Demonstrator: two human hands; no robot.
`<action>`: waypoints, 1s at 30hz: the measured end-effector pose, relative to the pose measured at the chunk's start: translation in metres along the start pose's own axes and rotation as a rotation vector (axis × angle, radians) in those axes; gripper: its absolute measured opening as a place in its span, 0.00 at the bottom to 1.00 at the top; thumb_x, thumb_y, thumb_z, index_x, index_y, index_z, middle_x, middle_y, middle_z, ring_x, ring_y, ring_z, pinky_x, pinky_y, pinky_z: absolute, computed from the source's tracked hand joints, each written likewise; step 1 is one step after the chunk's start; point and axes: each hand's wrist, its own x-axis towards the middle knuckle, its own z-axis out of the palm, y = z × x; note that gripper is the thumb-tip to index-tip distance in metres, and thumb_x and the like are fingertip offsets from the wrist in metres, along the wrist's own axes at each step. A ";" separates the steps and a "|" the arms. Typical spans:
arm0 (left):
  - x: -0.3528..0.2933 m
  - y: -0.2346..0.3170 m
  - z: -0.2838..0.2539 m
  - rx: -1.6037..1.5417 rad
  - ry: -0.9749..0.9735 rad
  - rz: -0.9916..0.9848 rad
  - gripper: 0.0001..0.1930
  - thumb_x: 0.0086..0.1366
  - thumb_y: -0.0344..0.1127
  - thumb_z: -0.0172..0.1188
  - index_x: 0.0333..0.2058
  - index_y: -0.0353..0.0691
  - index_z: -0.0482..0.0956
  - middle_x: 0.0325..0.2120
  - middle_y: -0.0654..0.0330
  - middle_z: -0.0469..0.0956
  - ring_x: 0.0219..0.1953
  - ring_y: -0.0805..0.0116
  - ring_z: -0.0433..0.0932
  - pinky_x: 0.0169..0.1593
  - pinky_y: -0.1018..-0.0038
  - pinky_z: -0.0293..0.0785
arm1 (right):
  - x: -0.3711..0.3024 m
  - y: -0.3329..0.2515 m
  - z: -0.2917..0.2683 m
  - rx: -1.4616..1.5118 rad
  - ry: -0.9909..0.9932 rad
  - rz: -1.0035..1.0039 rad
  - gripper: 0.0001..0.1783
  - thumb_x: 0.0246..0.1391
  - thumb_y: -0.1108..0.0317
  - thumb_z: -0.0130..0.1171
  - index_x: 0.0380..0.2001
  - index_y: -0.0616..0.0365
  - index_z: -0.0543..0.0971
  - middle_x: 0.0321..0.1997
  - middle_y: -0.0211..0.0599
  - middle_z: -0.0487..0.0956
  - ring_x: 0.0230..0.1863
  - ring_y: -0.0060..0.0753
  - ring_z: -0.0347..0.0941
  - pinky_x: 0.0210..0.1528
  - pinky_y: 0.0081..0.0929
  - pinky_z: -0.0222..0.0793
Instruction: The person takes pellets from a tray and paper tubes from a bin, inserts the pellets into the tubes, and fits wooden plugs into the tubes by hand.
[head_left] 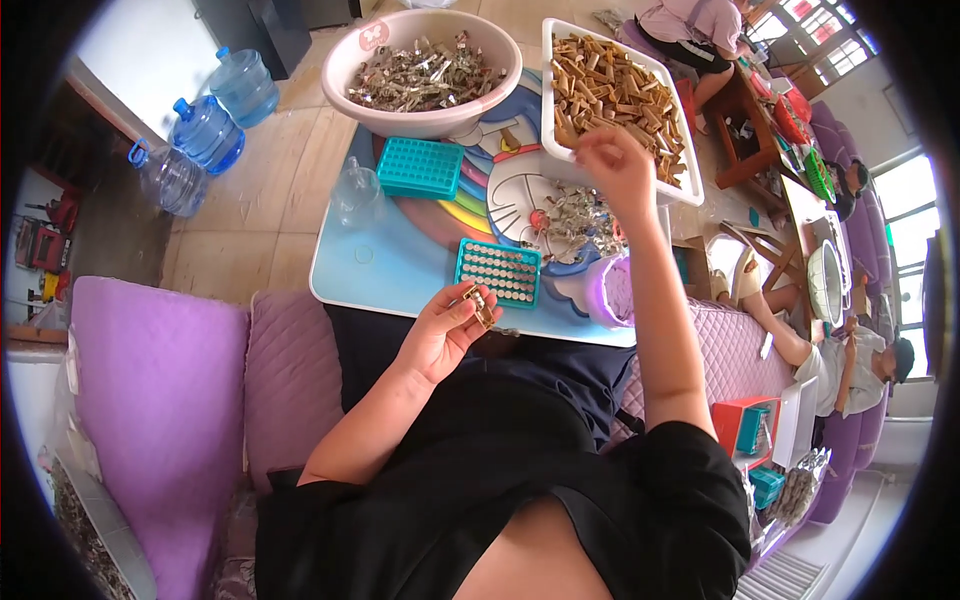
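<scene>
Low in front of me, my left hand [440,332] pinches a small gold-coloured metal piece [485,312] with a silvery part inside it. It is held just in front of a teal rack [498,272] filled with rows of small round silvery parts. My right hand [614,168] reaches over the near edge of a white tray [690,185] heaped with tan-gold pieces [612,85]. Its fingers are curled together, and what they hold, if anything, is too small to tell. Beneath the right wrist lies a loose pile of silvery metal pieces [580,222].
A pink basin [345,100] of metal pieces, a teal rack [420,168], a clear plastic container [357,192] and a purple tub [608,290] stand on the blue table [400,275]. Water bottles [207,135] line the left wall. Other people [858,370] sit at right.
</scene>
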 end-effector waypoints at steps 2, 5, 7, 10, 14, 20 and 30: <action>-0.001 0.000 0.005 -0.026 0.010 0.011 0.11 0.60 0.24 0.54 0.42 0.40 0.73 0.42 0.56 0.74 0.48 0.62 0.73 0.57 0.62 0.68 | -0.058 -0.024 0.017 0.189 -0.186 -0.037 0.07 0.47 0.80 0.54 0.32 0.61 0.76 0.35 0.33 0.76 0.37 0.17 0.72 0.39 0.18 0.69; -0.002 -0.002 0.008 -0.052 0.007 0.022 0.12 0.60 0.23 0.54 0.43 0.40 0.73 0.42 0.56 0.74 0.47 0.61 0.73 0.55 0.67 0.71 | -0.124 -0.043 0.034 0.441 -0.322 0.047 0.11 0.44 0.86 0.52 0.33 0.64 0.73 0.40 0.33 0.74 0.44 0.23 0.71 0.47 0.22 0.70; 0.001 -0.002 0.010 0.024 -0.045 0.013 0.13 0.60 0.23 0.54 0.43 0.41 0.72 0.44 0.57 0.73 0.48 0.63 0.73 0.54 0.69 0.71 | -0.148 -0.038 0.044 0.530 -0.293 0.065 0.12 0.43 0.86 0.53 0.34 0.65 0.73 0.41 0.34 0.73 0.47 0.25 0.70 0.50 0.24 0.70; 0.000 -0.009 0.010 0.057 -0.006 0.063 0.13 0.59 0.22 0.54 0.43 0.42 0.72 0.45 0.58 0.73 0.49 0.65 0.72 0.53 0.72 0.71 | -0.166 -0.036 0.050 0.463 -0.247 0.104 0.11 0.43 0.85 0.56 0.33 0.66 0.72 0.39 0.34 0.73 0.44 0.26 0.73 0.48 0.24 0.70; -0.003 -0.011 0.007 0.089 -0.024 0.084 0.14 0.59 0.21 0.55 0.43 0.43 0.72 0.45 0.60 0.73 0.49 0.68 0.72 0.53 0.75 0.71 | -0.174 -0.042 0.055 0.216 -0.185 0.037 0.13 0.42 0.83 0.59 0.35 0.65 0.73 0.36 0.35 0.75 0.40 0.26 0.75 0.46 0.22 0.71; -0.006 -0.012 0.006 0.218 0.027 0.100 0.15 0.57 0.20 0.57 0.42 0.43 0.73 0.45 0.60 0.73 0.48 0.66 0.72 0.52 0.69 0.71 | -0.175 -0.048 0.053 0.005 -0.124 -0.057 0.15 0.41 0.80 0.62 0.36 0.63 0.75 0.32 0.34 0.78 0.37 0.24 0.75 0.42 0.21 0.70; -0.006 -0.017 0.019 0.329 -0.099 0.186 0.15 0.55 0.20 0.58 0.41 0.40 0.73 0.46 0.58 0.72 0.49 0.68 0.71 0.52 0.73 0.69 | -0.180 -0.039 0.056 0.073 -0.168 -0.052 0.15 0.40 0.78 0.63 0.36 0.63 0.75 0.30 0.35 0.77 0.32 0.25 0.74 0.38 0.21 0.69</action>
